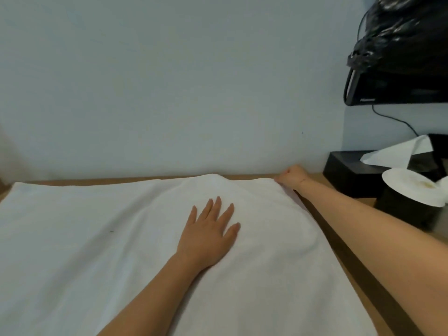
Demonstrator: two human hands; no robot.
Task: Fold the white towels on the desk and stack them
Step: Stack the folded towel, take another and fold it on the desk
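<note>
Towel, white terry cloth (101,238), spread flat, long axis along the wooden desk (358,270) far edge. Right hand (292,177) fingers pinch its far right corner; left hand (208,235), nearer, presses flat mid-cloth, fingers straight.

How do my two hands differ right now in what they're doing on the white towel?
The left hand lies flat with fingers straight and spread, pressing the middle of the white towel; the right hand is curled, gripping the towel's far right corner. The left hand is nearer the camera; the right hand reaches out to the far desk edge by the wall. Both touch the same towel.
</note>
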